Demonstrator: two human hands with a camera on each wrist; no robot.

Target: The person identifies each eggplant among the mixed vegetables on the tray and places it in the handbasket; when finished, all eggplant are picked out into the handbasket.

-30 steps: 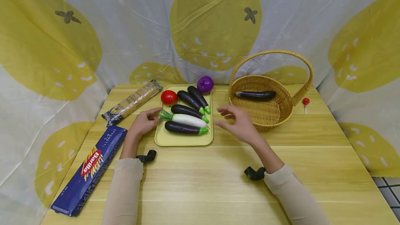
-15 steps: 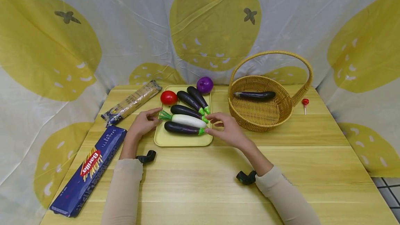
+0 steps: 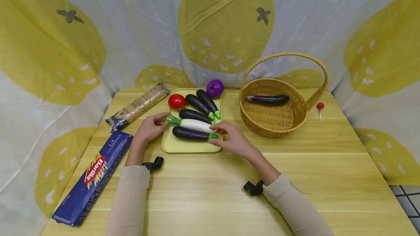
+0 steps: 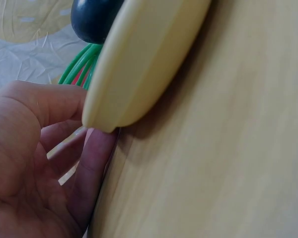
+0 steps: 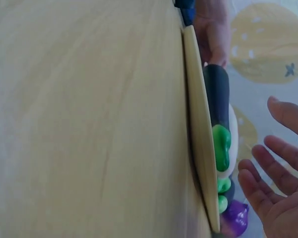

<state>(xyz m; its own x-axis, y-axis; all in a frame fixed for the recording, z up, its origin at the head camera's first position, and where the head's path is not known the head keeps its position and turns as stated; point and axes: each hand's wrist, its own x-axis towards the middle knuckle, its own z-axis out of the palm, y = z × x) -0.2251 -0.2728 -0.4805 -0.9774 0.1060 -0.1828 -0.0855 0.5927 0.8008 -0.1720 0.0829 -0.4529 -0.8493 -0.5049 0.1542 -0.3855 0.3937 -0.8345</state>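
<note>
A pale yellow tray (image 3: pixel 193 148) bears a white radish (image 3: pixel 195 124) with green leaves, a red tomato (image 3: pixel 177 101) and several eggplants. My left hand (image 3: pixel 149 131) holds the tray's left rim; in the left wrist view the thumb lies at the upper side of the rim (image 4: pixel 139 54) and a finger beneath it. Over the tray's right edge hovers my right hand (image 3: pixel 234 139), its fingers loosely bent and spread. They overlap the radish's tip and reach the green stem of the front eggplant (image 3: pixel 191 133). In the right wrist view these fingers (image 5: pixel 275 178) stand apart from the vegetables.
A wicker basket (image 3: pixel 272 130) with a tall handle holds one eggplant (image 3: pixel 267 99), right of the tray. Beyond it lies a red lollipop (image 3: pixel 320 106). A round purple vegetable (image 3: pixel 215 88) sits behind the tray. At left lie a blue spaghetti box (image 3: pixel 95 177) and a pasta pack (image 3: pixel 141 106).
My right hand has moved left, from beside the basket to over the tray's right edge at the front eggplant's stem. The left hand has stayed at the left rim.
</note>
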